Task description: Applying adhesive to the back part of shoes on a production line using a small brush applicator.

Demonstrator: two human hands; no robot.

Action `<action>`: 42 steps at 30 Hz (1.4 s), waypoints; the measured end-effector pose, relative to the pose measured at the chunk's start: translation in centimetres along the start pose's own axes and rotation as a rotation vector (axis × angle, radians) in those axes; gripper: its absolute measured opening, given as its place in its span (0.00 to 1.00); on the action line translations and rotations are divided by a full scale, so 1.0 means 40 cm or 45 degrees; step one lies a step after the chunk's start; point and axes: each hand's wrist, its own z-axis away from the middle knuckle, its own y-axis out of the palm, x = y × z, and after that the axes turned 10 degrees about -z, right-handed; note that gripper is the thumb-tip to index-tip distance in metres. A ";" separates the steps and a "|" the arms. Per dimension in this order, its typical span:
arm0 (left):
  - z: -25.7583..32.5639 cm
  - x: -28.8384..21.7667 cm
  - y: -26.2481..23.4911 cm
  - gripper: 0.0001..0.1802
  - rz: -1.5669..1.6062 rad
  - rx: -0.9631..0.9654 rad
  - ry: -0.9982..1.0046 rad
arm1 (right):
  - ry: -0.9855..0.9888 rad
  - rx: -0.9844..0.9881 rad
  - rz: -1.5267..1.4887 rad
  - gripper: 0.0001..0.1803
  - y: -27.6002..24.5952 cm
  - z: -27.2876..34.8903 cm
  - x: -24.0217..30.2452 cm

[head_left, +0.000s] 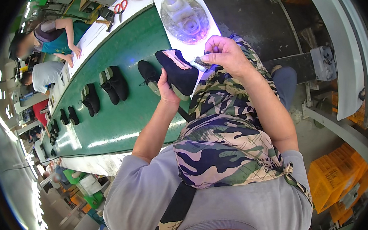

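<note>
Shoe over bench's right end, gripped by left hand. Right hand pinches small pale tool there; contact unclear. Probably mid-job, share done can't be told. Other shoes untouched along bench.

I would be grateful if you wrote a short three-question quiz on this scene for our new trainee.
1. What does the person's left hand hold?
2. True or false: the person's right hand is empty.
3. Which pattern does the person's apron have?
A. Stripes
B. Camouflage
C. Polka dots

Key:
1. A black shoe.
2. False; it pinches a small object close to the shoe, too small to identify surely.
3. B.
</note>
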 end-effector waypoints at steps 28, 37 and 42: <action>-0.104 -0.019 0.065 0.31 -0.295 0.264 -0.098 | -0.777 -1.009 0.089 0.08 -0.506 0.424 0.256; -0.111 0.006 0.199 0.32 -0.527 0.091 -0.182 | -1.091 -1.253 -0.342 0.07 -0.656 0.613 0.270; -0.131 0.025 0.510 0.41 -0.903 0.402 0.026 | -0.820 -1.296 -0.822 0.06 -0.661 0.446 0.015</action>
